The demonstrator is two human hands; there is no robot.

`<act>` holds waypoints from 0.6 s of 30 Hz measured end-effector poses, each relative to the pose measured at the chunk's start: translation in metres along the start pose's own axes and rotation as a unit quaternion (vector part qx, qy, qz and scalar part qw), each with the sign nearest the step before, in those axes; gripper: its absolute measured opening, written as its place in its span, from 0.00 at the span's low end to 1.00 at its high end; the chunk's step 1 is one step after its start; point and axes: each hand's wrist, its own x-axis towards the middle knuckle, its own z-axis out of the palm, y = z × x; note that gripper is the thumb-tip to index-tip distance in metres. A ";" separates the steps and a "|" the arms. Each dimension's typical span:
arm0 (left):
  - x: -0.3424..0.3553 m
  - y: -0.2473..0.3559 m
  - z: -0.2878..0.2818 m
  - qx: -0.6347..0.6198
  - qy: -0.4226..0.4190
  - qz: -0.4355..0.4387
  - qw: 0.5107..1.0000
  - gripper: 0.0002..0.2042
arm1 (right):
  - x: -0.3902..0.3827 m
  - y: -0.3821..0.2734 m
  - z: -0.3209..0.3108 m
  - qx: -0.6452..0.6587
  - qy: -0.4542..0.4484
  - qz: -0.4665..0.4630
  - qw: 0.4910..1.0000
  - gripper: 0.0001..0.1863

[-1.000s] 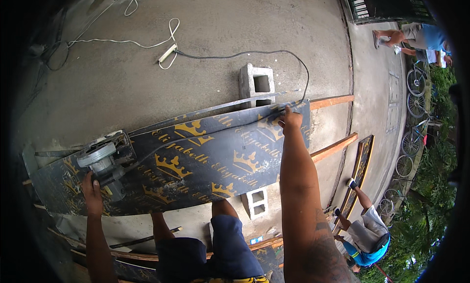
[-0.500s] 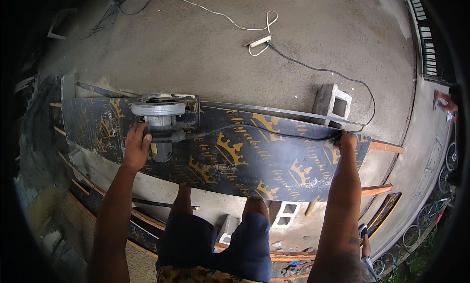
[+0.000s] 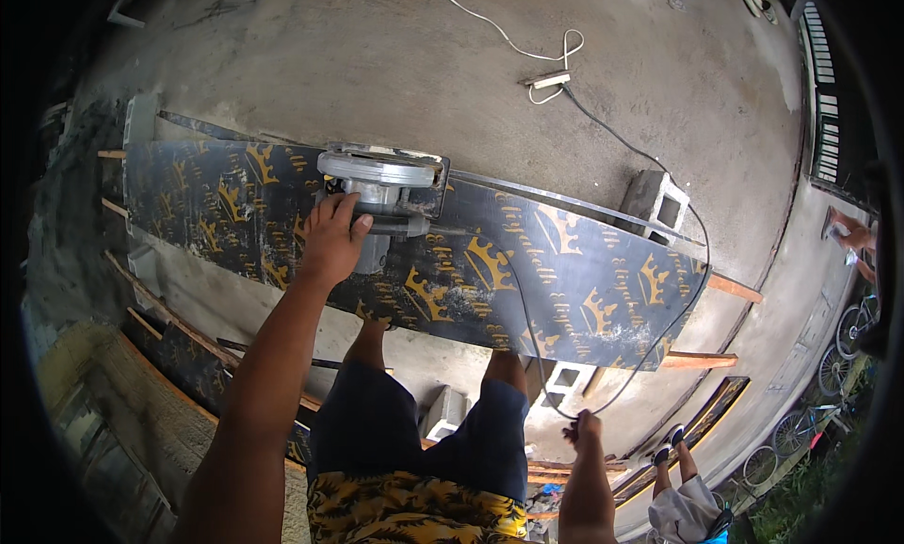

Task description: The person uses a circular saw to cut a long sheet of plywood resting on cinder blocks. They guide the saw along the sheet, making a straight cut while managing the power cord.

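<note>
A grey circular saw (image 3: 379,170) rests on a long black board (image 3: 584,290) patterned with gold crowns, near its far edge. My left hand (image 3: 331,235) is wrapped round the saw's handle. The saw's blade is hidden from view. A black power cord (image 3: 524,304) runs from the saw across the board and dips past its near edge. There, below the board, my right hand (image 3: 584,433) is closed on the cord. A thin metal strip (image 3: 565,203) lies along the board's far edge, to the right of the saw.
A concrete block (image 3: 650,201) stands by the board's far right edge. The cord leads to a white extension socket (image 3: 551,80) on the concrete floor. Wooden bars (image 3: 702,360) stick out under the board. A person (image 3: 683,506) is at lower right, with bicycles (image 3: 796,431) beyond.
My right hand has moved from the board's right end down toward me, pulling the cord into a loop over the near edge. My left hand stays on the saw; the view has shifted.
</note>
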 end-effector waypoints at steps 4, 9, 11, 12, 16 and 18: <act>0.002 -0.002 0.004 -0.012 0.019 -0.008 1.000 0.26 | 0.013 0.050 0.099 -0.507 -0.153 0.025 0.848 0.24; 0.000 0.009 0.004 -0.055 0.039 -0.011 0.998 0.27 | -0.133 -0.128 0.212 -0.381 0.147 -0.447 0.796 0.21; 0.002 0.013 0.003 -0.072 0.041 -0.011 0.997 0.27 | -0.218 -0.187 0.255 -0.242 0.113 -0.684 0.679 0.19; -0.002 0.010 0.001 -0.079 0.039 -0.018 0.996 0.27 | -0.272 -0.208 0.283 -0.221 0.082 -0.742 0.628 0.20; -0.003 -0.001 0.003 -0.124 0.035 -0.002 0.992 0.27 | -0.360 -0.252 0.364 -0.339 0.018 -0.831 0.440 0.30; -0.002 -0.007 0.005 -0.159 0.050 0.021 0.986 0.28 | -0.349 -0.275 0.386 -0.418 0.024 -0.815 0.401 0.27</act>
